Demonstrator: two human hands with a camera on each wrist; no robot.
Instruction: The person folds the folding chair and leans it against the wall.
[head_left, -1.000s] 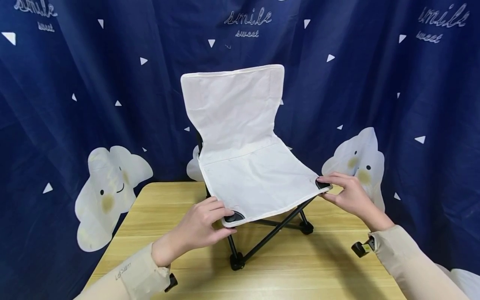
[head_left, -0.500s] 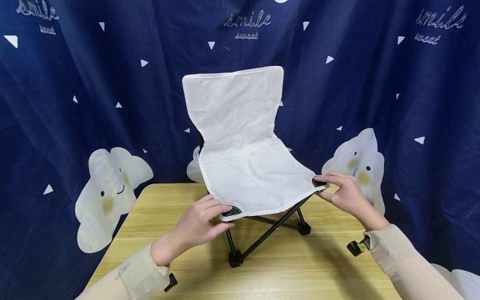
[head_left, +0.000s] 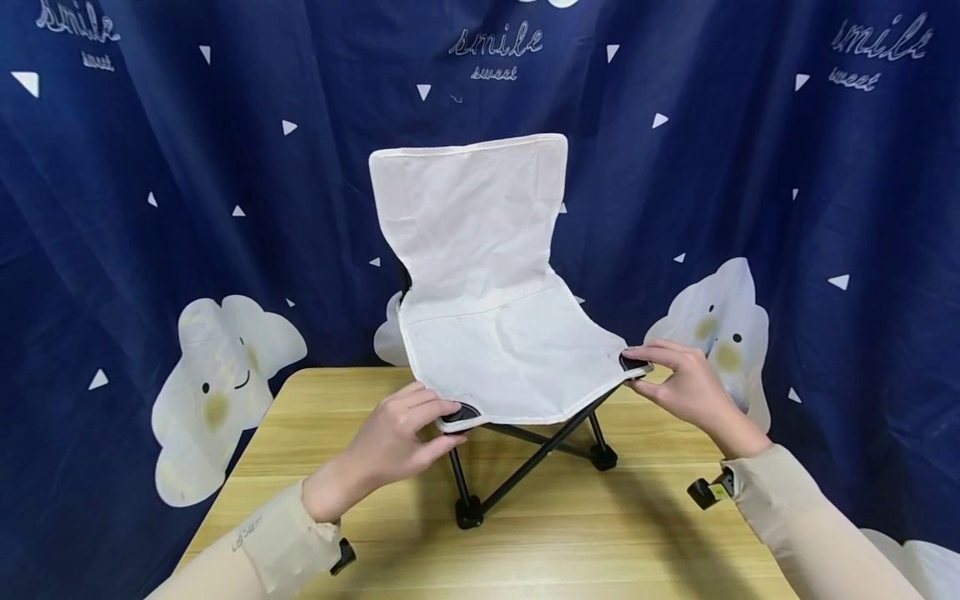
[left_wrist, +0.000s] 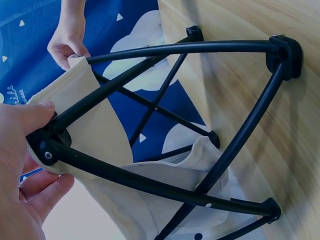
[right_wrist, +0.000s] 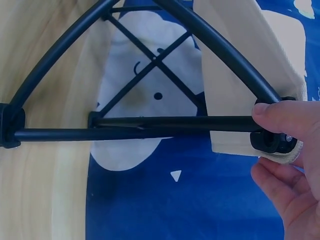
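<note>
Left grip [head_left: 397, 433]: pinching front left seat corner of folding camp chair [head_left: 487, 333]. Right grip [head_left: 678, 383]: pinching front right seat corner likewise. Chair: cream fabric, black crossed legs [head_left: 525, 454], upright, feet on wooden desk [head_left: 600, 533], mid-desk toward rear. Behind: navy curtain [head_left: 150, 167] with cloud faces.

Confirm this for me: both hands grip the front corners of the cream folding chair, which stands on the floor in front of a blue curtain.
Not quite. The left hand and right hand do grip the front corners of the cream folding chair before the blue curtain, but the head view shows it standing on the wooden table, not the floor.
</note>
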